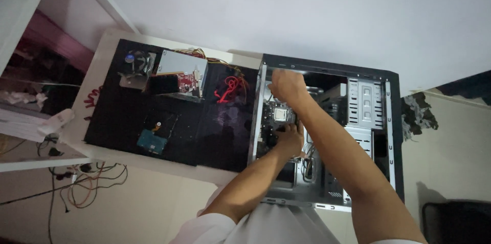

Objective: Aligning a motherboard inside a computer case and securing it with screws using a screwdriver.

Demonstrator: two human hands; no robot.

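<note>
Reaching: both hands are inside the open case, which lies flat at the right end of the table.
Left hand: the left hand rests low on the board, just below the chip. Its fingers are curled down; I cannot tell if they grip anything.
Right hand: the right hand is up by the top wall of the case, above the chip. Its fingers are bent together; what they touch is hidden.
Board place: the board sits in the left half of the case, with the square chip near its middle, between the two hands.
Risk, chip: a hand could bump the bare chip or bend small parts, as both hands crowd close to it.
Risk, cut: the thin metal case walls could scratch an arm that leans in.
Risk, wires: wires low in the case could snag on the left wrist.
Risk, dark: the room is dim, so a small part could be missed.
Mat: a black mat holds a fan, a grey power box, a red card, a red cable and a blue drive.
Hidden: fingertips of both hands, and the board under them.
Cut off: the arms at the bottom edge.
Hard to see: floor cables at the left are blurry.
</note>
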